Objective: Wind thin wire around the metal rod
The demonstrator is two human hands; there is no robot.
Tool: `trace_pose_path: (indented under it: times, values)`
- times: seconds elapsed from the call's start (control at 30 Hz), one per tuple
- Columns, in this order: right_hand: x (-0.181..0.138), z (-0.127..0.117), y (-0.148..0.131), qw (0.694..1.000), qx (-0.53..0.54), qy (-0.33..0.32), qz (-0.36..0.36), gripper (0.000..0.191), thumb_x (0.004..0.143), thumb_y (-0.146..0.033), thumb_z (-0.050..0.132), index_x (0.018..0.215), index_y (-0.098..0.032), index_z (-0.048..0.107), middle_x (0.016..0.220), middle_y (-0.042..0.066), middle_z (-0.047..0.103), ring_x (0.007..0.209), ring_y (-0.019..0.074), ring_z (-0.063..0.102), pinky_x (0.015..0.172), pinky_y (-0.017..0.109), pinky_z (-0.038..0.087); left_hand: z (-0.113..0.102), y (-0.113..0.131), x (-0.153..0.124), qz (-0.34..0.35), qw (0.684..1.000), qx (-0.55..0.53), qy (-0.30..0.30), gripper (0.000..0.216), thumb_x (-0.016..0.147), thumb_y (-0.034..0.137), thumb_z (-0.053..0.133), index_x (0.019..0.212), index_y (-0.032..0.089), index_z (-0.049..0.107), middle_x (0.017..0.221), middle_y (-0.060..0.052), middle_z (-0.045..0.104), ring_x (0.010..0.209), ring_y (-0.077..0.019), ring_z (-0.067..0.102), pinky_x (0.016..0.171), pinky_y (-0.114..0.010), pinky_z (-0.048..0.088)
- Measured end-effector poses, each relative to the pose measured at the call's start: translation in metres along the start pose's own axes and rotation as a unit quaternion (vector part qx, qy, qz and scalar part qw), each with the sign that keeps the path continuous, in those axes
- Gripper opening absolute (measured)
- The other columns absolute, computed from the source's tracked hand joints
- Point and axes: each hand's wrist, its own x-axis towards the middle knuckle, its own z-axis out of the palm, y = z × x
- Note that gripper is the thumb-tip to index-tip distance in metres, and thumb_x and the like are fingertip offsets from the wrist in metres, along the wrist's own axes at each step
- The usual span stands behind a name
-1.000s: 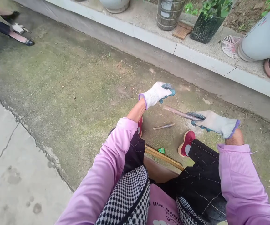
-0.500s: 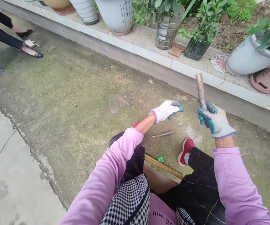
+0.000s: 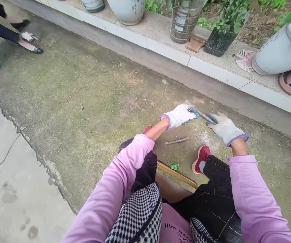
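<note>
A short wooden stick (image 3: 200, 112), wound with thin metal wire (image 3: 207, 117) around its middle, lies tilted between my two hands. My right hand (image 3: 225, 128), in a white glove with blue-green coated fingers, is closed around the stick's near end. Close against the far part of the stick is my left hand (image 3: 182, 115), gloved alike, its fingers pinched on the wire's free end; that strand is too fine to make out now. On the ground below lies a second wire-wrapped stick (image 3: 177, 140).
A low tiled ledge (image 3: 168, 52) with potted plants runs across the back. Between my feet are a wooden bar (image 3: 177, 174) and a small green packet (image 3: 173, 167). Another person's feet (image 3: 30, 47) and a white glove (image 3: 29, 36) are at upper left.
The stick has swung from upright to a leftward tilt, its top end now by my left hand. My right hand has turned over with it. The stretched wire strand no longer shows.
</note>
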Motion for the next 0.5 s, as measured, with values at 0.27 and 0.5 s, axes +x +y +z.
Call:
trace_pose_path:
  times: [0.27, 0.5]
  values:
    - [-0.037, -0.015, -0.010, 0.977, 0.088, -0.193, -0.033, 0.063, 0.070, -0.051, 0.092, 0.124, -0.021, 0.094, 0.070, 0.002, 0.074, 0.056, 0.0175, 0.056, 0.050, 0.029, 0.043, -0.031, -0.006, 0.007, 0.002, 1.000, -0.001, 0.031, 0.017, 0.092, 0.015, 0.071, 0.076, 0.020, 0.067, 0.061, 0.005, 0.053, 0.053, -0.0105, 0.046, 0.048, -0.020, 0.038]
    - [-0.053, -0.022, -0.032, 0.922, 0.249, -0.293, -0.051, 0.059, 0.064, -0.050, 0.098, 0.112, -0.017, 0.089, 0.072, -0.001, 0.067, 0.057, 0.0133, 0.051, 0.050, 0.027, 0.043, -0.032, -0.003, 0.012, -0.035, 0.989, -0.145, 0.017, 0.011, 0.090, 0.013, 0.077, 0.081, 0.016, 0.072, 0.057, 0.006, 0.052, 0.048, -0.0064, 0.038, 0.047, -0.017, 0.032]
